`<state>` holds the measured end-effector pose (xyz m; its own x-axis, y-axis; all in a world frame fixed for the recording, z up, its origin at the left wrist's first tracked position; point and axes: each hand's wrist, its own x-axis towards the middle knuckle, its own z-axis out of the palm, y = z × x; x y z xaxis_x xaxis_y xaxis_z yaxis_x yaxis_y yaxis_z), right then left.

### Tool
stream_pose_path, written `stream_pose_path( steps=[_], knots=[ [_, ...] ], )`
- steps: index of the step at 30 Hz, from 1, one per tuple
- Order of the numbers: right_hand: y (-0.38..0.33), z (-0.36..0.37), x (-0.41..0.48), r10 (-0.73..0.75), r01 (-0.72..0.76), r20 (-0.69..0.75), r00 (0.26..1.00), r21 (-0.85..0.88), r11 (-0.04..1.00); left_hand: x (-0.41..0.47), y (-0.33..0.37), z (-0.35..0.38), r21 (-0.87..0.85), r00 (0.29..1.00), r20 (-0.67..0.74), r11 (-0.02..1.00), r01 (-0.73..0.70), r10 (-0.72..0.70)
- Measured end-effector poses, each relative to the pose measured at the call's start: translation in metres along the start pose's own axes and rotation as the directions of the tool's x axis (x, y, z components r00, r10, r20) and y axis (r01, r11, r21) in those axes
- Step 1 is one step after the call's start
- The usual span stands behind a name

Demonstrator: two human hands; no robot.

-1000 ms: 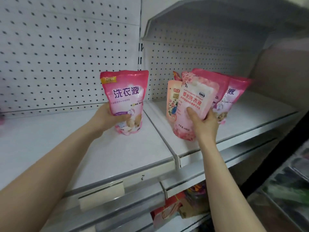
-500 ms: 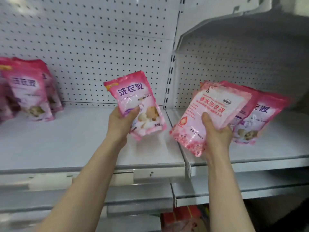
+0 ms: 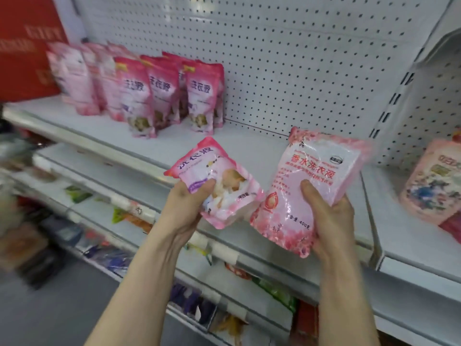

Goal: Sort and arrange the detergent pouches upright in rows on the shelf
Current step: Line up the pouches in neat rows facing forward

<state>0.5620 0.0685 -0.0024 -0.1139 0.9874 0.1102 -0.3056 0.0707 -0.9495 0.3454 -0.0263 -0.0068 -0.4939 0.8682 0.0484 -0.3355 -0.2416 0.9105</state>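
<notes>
White shelf (image 3: 249, 148), small pouch (image 3: 224, 186) top up-left, big pouch (image 3: 311, 176) top up-right

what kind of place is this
Most likely a shop aisle, perhaps a supermarket: white metal shelves with a pegboard back, pink detergent pouches standing in rows on them, and packaged goods on the lower shelves.

**Light and picture quality**

Light was bright, soft and even on the pegboard (image 3: 299, 58) and shelf (image 3: 249, 148); shadows were faint. Small glints showed on the large pouch (image 3: 316, 171) in the right hand (image 3: 334, 221), its print sharp; the small pouch (image 3: 224, 188) in the left hand (image 3: 184, 211) was softer. The standing pouches (image 3: 159, 93) were smeared, the lower shelves (image 3: 82, 196) and red panel (image 3: 22, 53) at the left edge heavily blurred. Straight lines leaned toward the frame edges.
</notes>
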Motion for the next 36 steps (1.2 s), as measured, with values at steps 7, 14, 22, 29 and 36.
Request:
stream_pose_path(
  steps=[7, 14, 22, 29, 36],
  knots=[
    [0.029, 0.085, -0.016, 0.007, 0.003, 0.131, 0.991, -0.082, 0.997, -0.008, 0.032, -0.082, 0.1, 0.997, -0.019, 0.993, -0.069, 0.071],
    [0.068, 0.194, -0.032, 0.02, -0.002, 0.16, 0.987, -0.114, 0.994, 0.014, 0.073, -0.186, 0.192, 0.987, 0.008, 0.969, -0.156, 0.158],
    [0.11, 0.303, -0.049, 0.012, 0.009, 0.17, 0.985, -0.124, 0.992, 0.05, 0.104, -0.294, 0.214, 0.978, 0.003, 0.956, -0.203, 0.207],
    [0.118, 0.351, -0.015, -0.037, 0.049, 0.125, 0.991, -0.091, 0.995, 0.116, 0.119, -0.331, 0.163, 0.959, 0.049, 0.945, -0.283, 0.279],
    [0.124, 0.402, 0.036, -0.131, 0.137, 0.119, 0.984, -0.041, 0.99, 0.193, 0.146, -0.349, 0.172, 0.928, 0.11, 0.913, -0.371, 0.357]
  ],
)
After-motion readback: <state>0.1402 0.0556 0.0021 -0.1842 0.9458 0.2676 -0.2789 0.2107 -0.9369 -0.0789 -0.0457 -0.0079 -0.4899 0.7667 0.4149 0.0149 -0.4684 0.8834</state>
